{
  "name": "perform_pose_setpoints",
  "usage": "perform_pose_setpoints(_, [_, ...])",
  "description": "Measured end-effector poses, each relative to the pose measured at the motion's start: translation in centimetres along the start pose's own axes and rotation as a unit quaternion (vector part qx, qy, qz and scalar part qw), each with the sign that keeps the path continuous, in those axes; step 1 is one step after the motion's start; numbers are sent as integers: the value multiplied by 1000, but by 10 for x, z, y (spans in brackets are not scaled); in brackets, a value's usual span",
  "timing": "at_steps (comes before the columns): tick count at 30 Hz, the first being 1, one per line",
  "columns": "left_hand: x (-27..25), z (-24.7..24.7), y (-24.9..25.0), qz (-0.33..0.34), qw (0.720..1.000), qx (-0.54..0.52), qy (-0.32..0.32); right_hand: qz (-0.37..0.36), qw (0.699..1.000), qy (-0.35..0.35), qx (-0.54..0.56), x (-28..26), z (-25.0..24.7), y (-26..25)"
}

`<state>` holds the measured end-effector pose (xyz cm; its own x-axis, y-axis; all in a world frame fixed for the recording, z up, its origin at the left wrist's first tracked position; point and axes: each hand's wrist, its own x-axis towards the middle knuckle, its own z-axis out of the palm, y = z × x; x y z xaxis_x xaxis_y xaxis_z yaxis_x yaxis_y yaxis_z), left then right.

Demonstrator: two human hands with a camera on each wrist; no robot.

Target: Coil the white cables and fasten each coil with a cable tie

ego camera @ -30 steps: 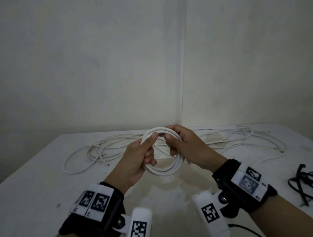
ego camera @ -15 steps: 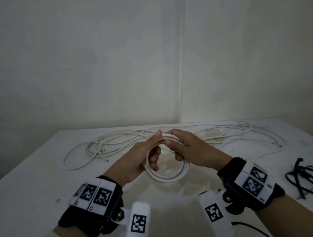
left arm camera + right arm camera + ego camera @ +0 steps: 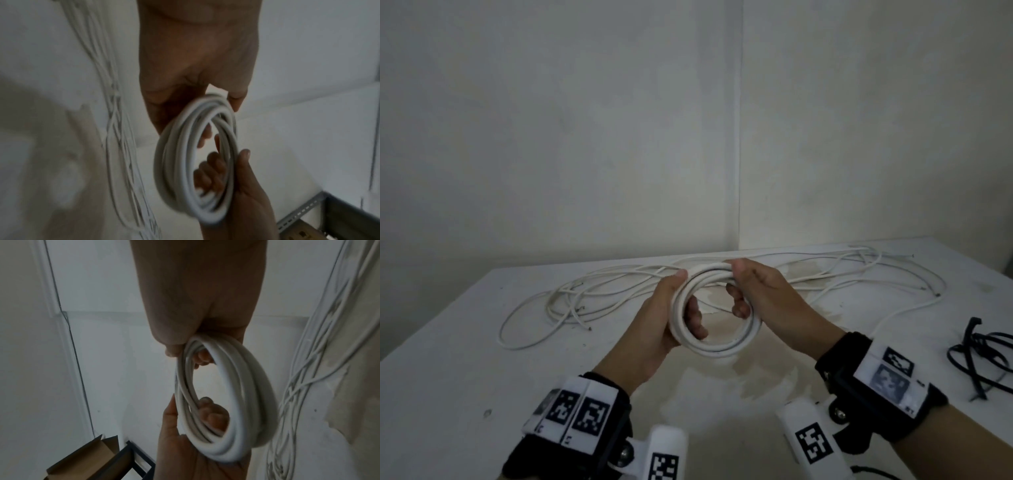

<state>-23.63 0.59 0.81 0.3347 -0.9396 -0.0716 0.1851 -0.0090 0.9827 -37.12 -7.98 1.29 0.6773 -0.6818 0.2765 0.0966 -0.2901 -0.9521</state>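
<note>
White cable wound into a round coil (image 3: 714, 346) of several turns, held upright in the air above the table (image 3: 448, 359) by both hands. Left hand (image 3: 654, 329) grips the coil's left arc — thumb along the outer rim, fingers (image 3: 693, 313) curled through the opening. Right hand (image 3: 767, 294) grips the upper right arc, thumb on top and fingertips (image 3: 739, 310) hooked inside the ring. In the left wrist view the coil (image 3: 185, 170) shows its stacked turns, with the left hand (image 3: 195, 65) closed on its upper edge and the right hand (image 3: 246, 186) on its lower one. In the right wrist view the same ring (image 3: 236, 402) hangs between the two grips. Loose white cables (image 3: 592, 291) lie sprawled across the far part of the table behind the hands, running left to right. Black cable ties (image 3: 983, 356) rest in a small heap at the near right edge — well apart from the coil.
</note>
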Motion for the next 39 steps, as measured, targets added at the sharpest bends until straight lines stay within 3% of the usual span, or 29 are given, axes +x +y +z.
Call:
perform_pose_setpoints(5, [1,3,18,12,979,201,-26,-34,983,-87,-160,-1,-2,-12])
perform_pose_setpoints(7, [-2,12,14,31,971,235,-21,-35,980,-97,-169,-2,-2,-15])
perform_pose_setpoints(12, [-5,21,4,41,985,159,60,-10,990,-72,-123,-7,0,-12])
perform_pose_setpoints(15, [-4,21,3,45,987,131,85,29,997,-59,-37,-8,-4,-10])
perform_pose_setpoints(19, [-1,26,7,52,987,128,87,32,998,-14,49,-10,-5,-8])
perform_pose_setpoints(23, [3,35,7,73,981,155,85,11,999,27,33,-10,-5,-6])
perform_pose_setpoints(30, [8,49,1,17,993,114,30,-5,999,43,14,-16,-24,-1])
perform_pose_setpoints(39, [16,94,-9,11,994,105,13,-7,996,88,-17,-35,-61,5])
